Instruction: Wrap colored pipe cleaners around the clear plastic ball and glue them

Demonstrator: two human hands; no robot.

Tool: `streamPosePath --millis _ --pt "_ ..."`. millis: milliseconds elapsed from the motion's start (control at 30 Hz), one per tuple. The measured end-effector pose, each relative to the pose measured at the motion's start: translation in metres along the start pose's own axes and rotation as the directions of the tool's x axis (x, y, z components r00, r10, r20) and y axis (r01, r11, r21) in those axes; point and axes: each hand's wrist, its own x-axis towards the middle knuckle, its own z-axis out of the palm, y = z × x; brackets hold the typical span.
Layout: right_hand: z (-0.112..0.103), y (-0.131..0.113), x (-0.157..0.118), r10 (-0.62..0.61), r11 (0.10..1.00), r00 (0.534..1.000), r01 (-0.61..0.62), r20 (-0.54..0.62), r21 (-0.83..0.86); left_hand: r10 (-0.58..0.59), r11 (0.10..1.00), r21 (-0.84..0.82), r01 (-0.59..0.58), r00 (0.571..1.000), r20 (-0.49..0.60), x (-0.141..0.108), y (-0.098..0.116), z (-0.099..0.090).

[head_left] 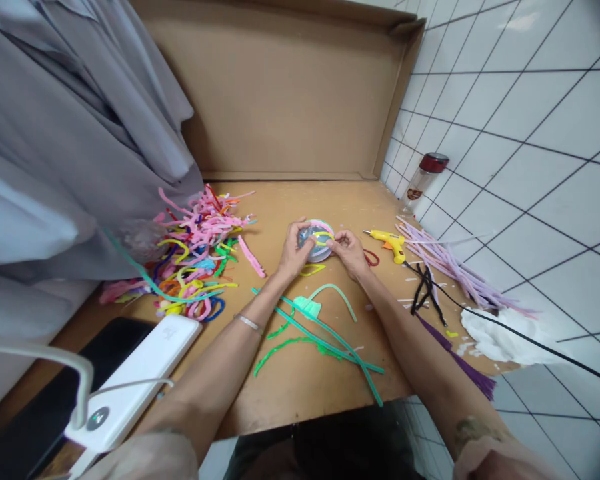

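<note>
A small round clear container [320, 253] with a pinkish-green rim sits in the middle of the table. My left hand [297, 248] grips its left side, the thumb reaching over the top. At its right edge my right hand [347, 251] pinches a yellow pipe cleaner [323, 235], which lies bent across the container's top. Another bent yellow pipe cleaner [313, 269] rests just in front, and a dark red loop [372, 258] lies beside my right wrist. Closer to me are teal pipe cleaners [330, 333] and a mint-green piece [307, 307].
Tangled coloured pipe cleaners [210, 233] are heaped at the left, behind a white power bank [140, 380]. To the right lie a yellow glue gun [389, 245] with a black cord, lilac stems [450, 267] and a purple tassel [460, 360]. A red-lidded bottle [423, 181] stands by the tiles.
</note>
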Motion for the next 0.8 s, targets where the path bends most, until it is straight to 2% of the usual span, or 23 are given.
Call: streamPosePath --millis 367,600,800 --pt "0.0048 0.0021 -0.0018 -0.088 0.991 0.995 0.084 -0.035 -0.105 0.001 1.000 0.008 -0.001 1.000 0.009 -0.0014 0.0037 -0.0005" --pt "0.0078 0.0052 -0.0017 -0.204 0.955 0.975 0.179 -0.086 -0.237 0.023 1.000 0.009 -0.024 0.999 0.033 -0.0030 0.0052 -0.0014" --pt "0.0086 0.0072 -0.0024 -0.249 0.932 0.965 0.214 -0.087 -0.292 0.039 0.999 0.013 -0.039 0.999 0.029 -0.0046 0.0096 -0.0022"
